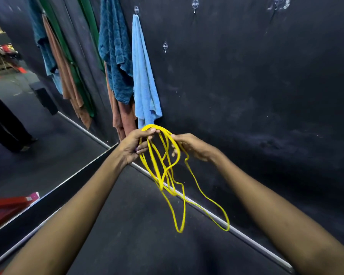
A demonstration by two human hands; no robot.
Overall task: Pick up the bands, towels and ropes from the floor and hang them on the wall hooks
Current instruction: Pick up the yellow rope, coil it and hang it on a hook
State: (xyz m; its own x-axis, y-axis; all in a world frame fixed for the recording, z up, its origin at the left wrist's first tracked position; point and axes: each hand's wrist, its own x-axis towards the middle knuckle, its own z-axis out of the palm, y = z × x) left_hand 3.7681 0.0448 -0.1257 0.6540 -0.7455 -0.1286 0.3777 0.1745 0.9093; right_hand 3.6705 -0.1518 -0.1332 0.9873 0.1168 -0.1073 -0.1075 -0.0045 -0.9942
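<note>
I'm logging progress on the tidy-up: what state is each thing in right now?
yellow rope: off the floor, looped, held by both hands
left hand: grips the rope's top loops
right hand: holds strands of it
light blue towel: hanging on a hook
teal towel: hanging
brown towel: hanging, partly hidden by teal one
lower hook: bare

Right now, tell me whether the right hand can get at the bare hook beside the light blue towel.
Probably yes: the hook is bare and nothing but dark wall lies between it and the right hand, though that hand grips the yellow rope.
</note>
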